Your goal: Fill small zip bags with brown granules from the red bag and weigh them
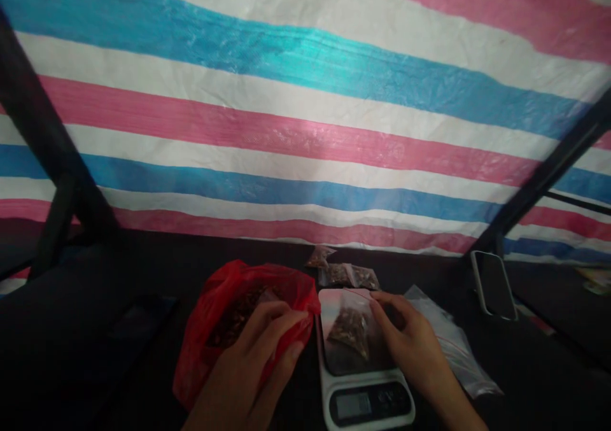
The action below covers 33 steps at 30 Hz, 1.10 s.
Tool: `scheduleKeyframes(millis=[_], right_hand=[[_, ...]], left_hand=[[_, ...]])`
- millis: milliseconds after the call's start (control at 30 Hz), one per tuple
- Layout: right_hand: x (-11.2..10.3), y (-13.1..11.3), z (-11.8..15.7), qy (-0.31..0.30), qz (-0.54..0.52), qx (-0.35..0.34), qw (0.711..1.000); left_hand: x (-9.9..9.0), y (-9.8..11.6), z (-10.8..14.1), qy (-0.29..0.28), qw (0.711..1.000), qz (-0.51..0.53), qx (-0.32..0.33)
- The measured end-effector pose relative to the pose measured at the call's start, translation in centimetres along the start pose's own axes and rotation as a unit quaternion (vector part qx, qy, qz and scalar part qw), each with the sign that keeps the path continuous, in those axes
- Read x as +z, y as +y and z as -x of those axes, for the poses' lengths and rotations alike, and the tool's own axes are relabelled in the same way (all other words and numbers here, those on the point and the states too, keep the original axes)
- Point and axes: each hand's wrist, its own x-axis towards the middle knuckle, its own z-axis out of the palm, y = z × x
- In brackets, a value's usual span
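My left hand (260, 361) is closed on the near rim of a red plastic bag (193, 354), which stands open with small brown dried pieces (236, 319) inside. Between thumb and fingertips, my right hand (413, 335) pinches the upper right corner of a small clear zip bag (351, 329). That bag holds similar brown pieces at its bottom and lies on the plate of a white digital scale (325, 380). The scale's display (353, 405) faces me, but its digits are too dim to read.
Behind the scale lie several small filled zip bags (337, 275). Flat clear zip bags (458, 348) are stacked right of my right hand. A phone (494, 284) leans further right. Dark posts (57, 144) stand before a striped sheet (305, 125).
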Motion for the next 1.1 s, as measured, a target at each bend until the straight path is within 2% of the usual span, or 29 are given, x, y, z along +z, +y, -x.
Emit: scheduleKeyframes(millis=[133,333,433,567,800,1100], right_hand=[[-1.0,1.2,-0.4,0.067,0.004,0.022,0.997],[-1.8,2.3,-0.4,0.13,-0.005,0.024,0.991],[-1.6,2.1,-0.4,0.131,-0.013,0.0,0.991],[-1.3,1.7,-0.4,0.122,-0.013,-0.033,0.992],[-0.5,2.3,-0.2,0.085,-0.008,-0.058,0.995],[0.9,3.3,0.2,0.06,-0.015,-0.031,0.998]], left_hand=[[-0.5,-1.2,0.3,-0.007,0.996,-0.076,0.045],[-0.9,-2.5,0.0,0.036,0.982,-0.148,0.112],[-1.1,-2.2,-0.7,0.067,0.974,-0.161,0.147],[-1.4,-2.1,-1.0,0.107,0.969,-0.157,0.157],[-2.1,-2.3,-0.9,0.137,0.956,-0.17,0.196],[-2.8,-2.7,-0.8,0.11,0.951,-0.187,0.222]])
